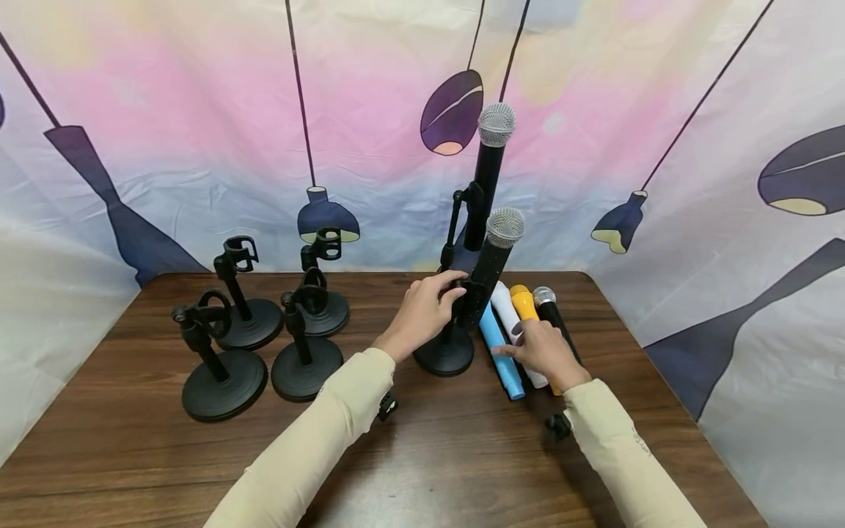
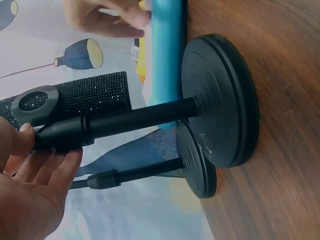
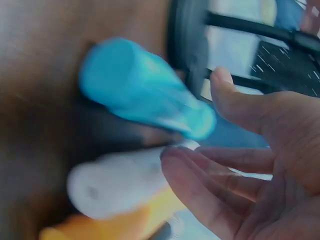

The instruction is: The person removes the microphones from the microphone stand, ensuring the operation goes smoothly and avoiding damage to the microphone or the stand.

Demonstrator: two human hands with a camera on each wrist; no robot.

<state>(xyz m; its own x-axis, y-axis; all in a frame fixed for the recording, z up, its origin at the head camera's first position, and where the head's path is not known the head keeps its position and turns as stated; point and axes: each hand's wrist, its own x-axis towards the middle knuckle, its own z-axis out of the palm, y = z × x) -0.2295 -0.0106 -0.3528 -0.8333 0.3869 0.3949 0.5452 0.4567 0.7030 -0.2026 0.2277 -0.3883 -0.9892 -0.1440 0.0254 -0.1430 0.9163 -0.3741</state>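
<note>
My left hand [image 1: 425, 308] pinches the upper joint of a black microphone stand [image 1: 445, 356], thumb on one side and fingers on the other in the left wrist view. A black glittery microphone [image 1: 491, 260] with a silver mesh head leans in that stand's clip. Above the row of loose microphones is my right hand [image 1: 544, 352], its thumb spread from extended fingers and nothing in its grasp. Nearest to it lie a blue microphone [image 1: 502, 359], a white microphone [image 1: 505, 304] and a yellow microphone [image 1: 524, 301]. Another black microphone [image 1: 553, 312] lies at the row's right end.
Behind the held stand, a second stand [image 1: 455, 227] carries a black microphone [image 1: 488, 169]. Several black stands with vacant clips, such as the front left stand [image 1: 224, 385], occupy the left of the wooden table [image 1: 436, 455]. A patterned cloth [image 1: 389, 59] hangs behind.
</note>
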